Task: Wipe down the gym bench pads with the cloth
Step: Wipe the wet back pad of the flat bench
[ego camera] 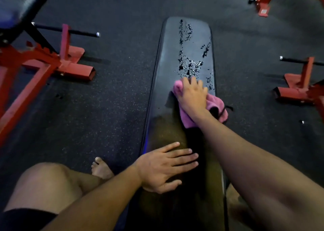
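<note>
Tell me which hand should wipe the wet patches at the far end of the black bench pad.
Right hand: it already presses the pink cloth beside the droplets. Left hand rests flat, nearer, without cloth.

Both arms are bare from the hands up to the frame's edge, with no sleeves, watch, bracelets or rings in view. The left hand [164,167] has short, plain nails, pale at the tips. The right hand [192,94] shows no jewellery either; its nails are too small to make out. Black shorts [26,218] cover the upper left thigh, the hem ending well above the bare knee [47,176]. The left foot [101,168] is bare, without shoe or sock, its toes showing plain nails.
</note>
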A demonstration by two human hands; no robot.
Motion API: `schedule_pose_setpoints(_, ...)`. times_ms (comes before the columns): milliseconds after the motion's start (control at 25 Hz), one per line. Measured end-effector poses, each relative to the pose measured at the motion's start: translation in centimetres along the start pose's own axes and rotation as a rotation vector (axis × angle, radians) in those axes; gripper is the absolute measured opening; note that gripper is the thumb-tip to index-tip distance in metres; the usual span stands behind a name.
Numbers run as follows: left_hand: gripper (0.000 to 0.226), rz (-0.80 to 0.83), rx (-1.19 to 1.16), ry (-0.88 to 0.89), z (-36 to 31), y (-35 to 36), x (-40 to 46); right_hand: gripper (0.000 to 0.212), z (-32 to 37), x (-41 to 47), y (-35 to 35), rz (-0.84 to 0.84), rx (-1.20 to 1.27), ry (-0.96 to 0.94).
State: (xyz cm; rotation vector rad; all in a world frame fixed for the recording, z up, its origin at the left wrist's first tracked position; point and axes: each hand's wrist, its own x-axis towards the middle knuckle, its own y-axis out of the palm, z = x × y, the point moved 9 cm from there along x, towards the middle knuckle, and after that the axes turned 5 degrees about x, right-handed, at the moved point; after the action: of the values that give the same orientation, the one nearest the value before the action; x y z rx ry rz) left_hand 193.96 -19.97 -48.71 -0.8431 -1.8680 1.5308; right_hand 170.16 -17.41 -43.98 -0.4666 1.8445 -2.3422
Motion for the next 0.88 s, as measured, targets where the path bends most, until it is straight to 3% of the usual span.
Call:
schedule_pose_setpoints(80, 0.074, -0.013, -0.013, 0.014, -0.2, 0.2, -0.1, 0.042, 4.5, 1.6, 1.5, 0.055, 0.02, -0.077)
schedule_pose_setpoints(200, 0.074, -0.009, -0.02, 0.017, -0.2, 0.1, -0.1, 0.043, 10.2, -3.3, 1.7, 0.107, 0.117, -0.522)
schedule_pose_setpoints(320, 0.072, -0.009, -0.017, 0.017, -0.1, 0.1, 0.0, 0.043, 6.2, -7.8, 0.3, 0.201, 0.177, -0.821)
schedule_pose_setpoints(400, 0.071, -0.006, -0.005, 0.013, -0.2, 0.2, -0.1, 0.043, 2.2, -6.3, -0.5, 0.181, 0.132, -0.782)
schedule_pose_setpoints(480, 0.071, 0.004, 0.001, 0.008, -0.1, 0.2, -0.1, 0.04, 0.7, -2.2, -0.4, 0.099, 0.105, -0.596)
schedule_pose_setpoints(600, 0.071, 0.012, -0.019, 0.009, -0.2, 0.2, 0.0, 0.032, 4.5, 1.9, 1.6, 0.07, 0.1, -0.369)
schedule_pose_setpoints(680, 0.071, 0.003, -0.022, 0.006, -0.1, -0.1, -0.1, 0.034, 10.0, 0.6, 2.7, 0.146, 0.121, -0.465)
schedule_pose_setpoints(760, 0.071, -0.026, -0.029, 0.01, -0.3, -0.3, -0.1, 0.034, 13.6, -3.8, 3.0, 0.24, 0.112, -0.736)
schedule_pose_setpoints(880, 0.071, -0.038, -0.049, 0.002, -0.1, -0.1, -0.1, 0.043, 10.3, -8.4, 1.2, 0.307, 0.212, -0.989)
